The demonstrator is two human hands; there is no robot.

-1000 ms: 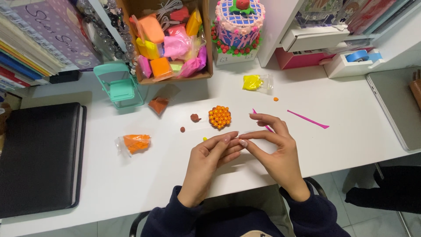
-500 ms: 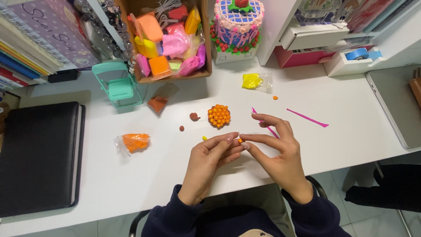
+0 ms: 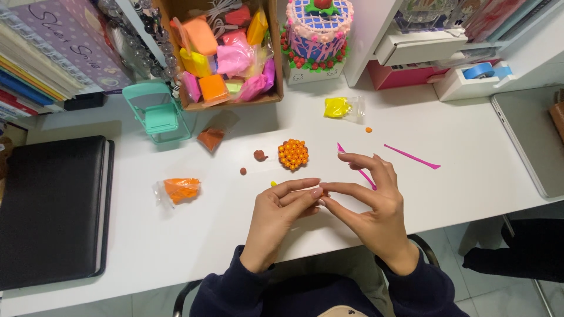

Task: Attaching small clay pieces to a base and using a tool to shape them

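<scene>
My left hand (image 3: 282, 214) and my right hand (image 3: 367, 205) meet fingertip to fingertip just above the white desk (image 3: 458, 194). They pinch a tiny orange clay piece (image 3: 325, 192) that barely shows between them. The other fingers of my right hand are spread and raised. Just beyond the hands lies a round cluster of small orange clay balls (image 3: 293, 154). A pink modelling tool (image 3: 341, 149) lies partly hidden under my right fingers.
A brown clay lump (image 3: 260, 155), a brown dot (image 3: 243, 171) and a yellow speck (image 3: 274, 184) lie near the cluster. Around them are an orange clay bag (image 3: 179, 189), a yellow clay bag (image 3: 341, 107), a second pink tool (image 3: 411, 156), a box of clay packets (image 3: 226, 53), a mint toy chair (image 3: 158, 111) and a black folder (image 3: 50, 205).
Both hands stay in the same spot with fingertips together. The fingers have only shifted slightly around the small orange piece.
</scene>
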